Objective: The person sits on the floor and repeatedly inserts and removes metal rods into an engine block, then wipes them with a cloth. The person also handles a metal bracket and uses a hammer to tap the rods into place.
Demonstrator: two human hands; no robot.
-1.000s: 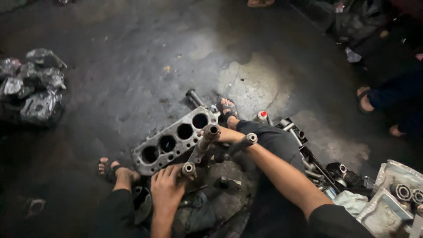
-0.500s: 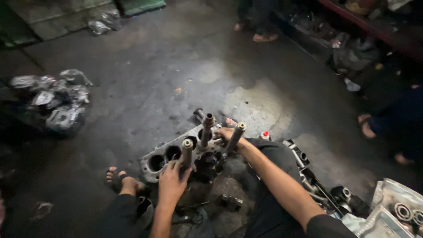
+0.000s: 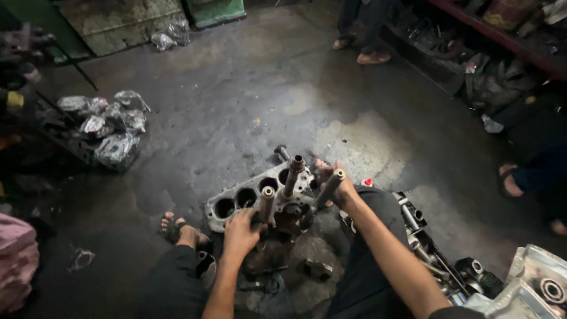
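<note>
A greasy metal part with three upright shafts (image 3: pixel 293 195) stands on the floor between my legs. My left hand (image 3: pixel 241 231) grips the base of the leftmost shaft (image 3: pixel 266 204). My right hand (image 3: pixel 332 180) is closed around the right shaft (image 3: pixel 330 188) near its top. Just behind lies a grey cylinder head (image 3: pixel 248 196) with a row of round bores, flat on the stained concrete.
Foil-wrapped parts (image 3: pixel 112 127) are heaped at the left. Engine pieces (image 3: pixel 449 266) and a light casting (image 3: pixel 531 289) lie at my right. Other people's feet (image 3: pixel 363 53) stand at the top, and another foot (image 3: pixel 511 180) at the right. My left foot (image 3: pixel 177 227) rests beside the head.
The view has tilted up, showing more floor and the far wall. My left hand slid down onto the leftmost shaft's base; my right hand stays on the right shaft.
</note>
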